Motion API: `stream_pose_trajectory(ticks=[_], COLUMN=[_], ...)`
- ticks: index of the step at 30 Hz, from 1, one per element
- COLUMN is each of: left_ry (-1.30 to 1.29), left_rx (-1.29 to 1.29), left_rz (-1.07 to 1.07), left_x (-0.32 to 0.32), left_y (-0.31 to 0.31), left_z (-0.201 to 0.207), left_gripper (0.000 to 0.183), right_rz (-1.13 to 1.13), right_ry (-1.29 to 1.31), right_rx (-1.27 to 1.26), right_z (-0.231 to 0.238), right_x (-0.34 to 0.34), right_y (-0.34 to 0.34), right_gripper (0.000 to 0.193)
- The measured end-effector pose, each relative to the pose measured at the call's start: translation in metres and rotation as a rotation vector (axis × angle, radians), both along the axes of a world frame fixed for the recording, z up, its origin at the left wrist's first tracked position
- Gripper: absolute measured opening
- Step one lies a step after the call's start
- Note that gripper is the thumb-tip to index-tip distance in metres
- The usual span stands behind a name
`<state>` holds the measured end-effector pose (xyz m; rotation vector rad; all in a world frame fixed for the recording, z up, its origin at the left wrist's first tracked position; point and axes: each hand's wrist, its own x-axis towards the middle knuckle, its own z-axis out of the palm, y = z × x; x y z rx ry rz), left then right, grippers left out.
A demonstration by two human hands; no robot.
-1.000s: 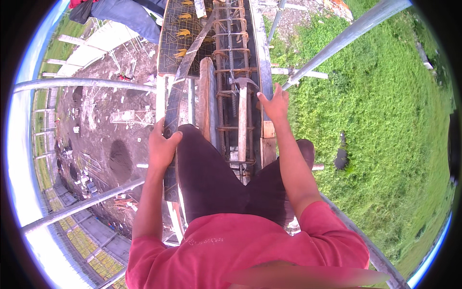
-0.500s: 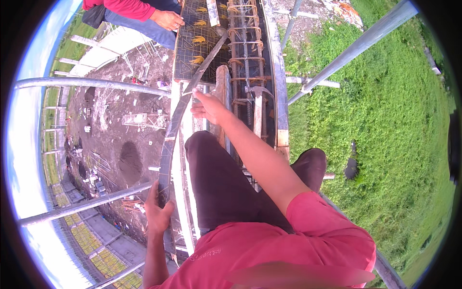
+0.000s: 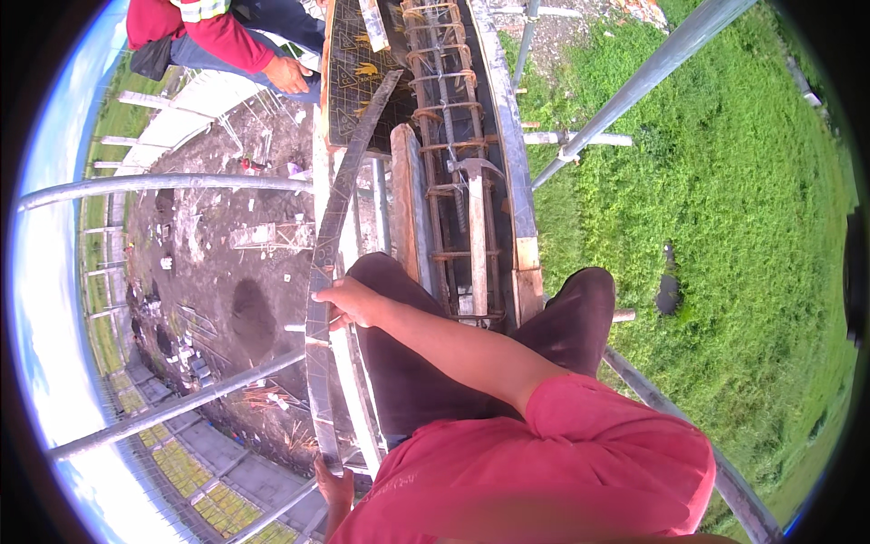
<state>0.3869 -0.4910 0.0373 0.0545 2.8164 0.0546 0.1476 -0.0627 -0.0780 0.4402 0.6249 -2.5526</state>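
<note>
A long, thin, dark plywood strip (image 3: 328, 236) runs lengthwise on my left, its far end overlapping a black-faced formwork panel (image 3: 344, 95). My right hand (image 3: 352, 301) grips it around the middle, thumb on top. At the strip's near end, my left hand (image 3: 335, 488) is closed on it, part of that hand being cut off by my sleeve. A claw hammer (image 3: 478, 231) lies on the rebar cage (image 3: 446, 100) in front of me, its head away from me. Between the cage and the panel, a rough wooden board (image 3: 406, 195) stands lengthwise.
I sit astride the narrow formwork, high above the ground. Scaffold pipes (image 3: 181, 184) cross at left, and another pipe (image 3: 662, 82) slants at right. A co-worker's hand (image 3: 288, 74) is beyond the panel at upper left. Grass (image 3: 725, 227) lies far below at right.
The strip has slid back toward me, off most of the panel. Both my hands have moved nearer my body, and my right hand has closed on the strip. The co-worker's hand has dropped lower.
</note>
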Motion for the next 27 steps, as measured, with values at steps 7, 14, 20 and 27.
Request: stream_pose_trajectory(ticks=[7, 14, 20, 27], left_ry=[0.048, 0.117, 0.173, 0.282], left_rx=[-0.14, -0.224, -0.267, -0.313], left_rz=[0.035, 0.142, 0.204, 0.344], left_x=[0.024, 0.025, 0.02, 0.004], left_y=[-0.036, -0.04, -0.044, -0.035], left_z=[0.013, 0.027, 0.029, 0.017], left_gripper=[0.066, 0.063, 0.06, 0.057], right_rz=[0.276, 0.261, 0.322, 0.491], right_ry=[0.115, 0.104, 0.287, 0.609], right_rx=[-0.018, -0.056, -0.133, -0.042], right_z=[0.014, 0.022, 0.042, 0.09], right_x=[0.023, 0.058, 0.071, 0.098], right_y=[-0.006, -0.015, -0.012, -0.006], right_gripper=[0.063, 0.072, 0.058, 0.061])
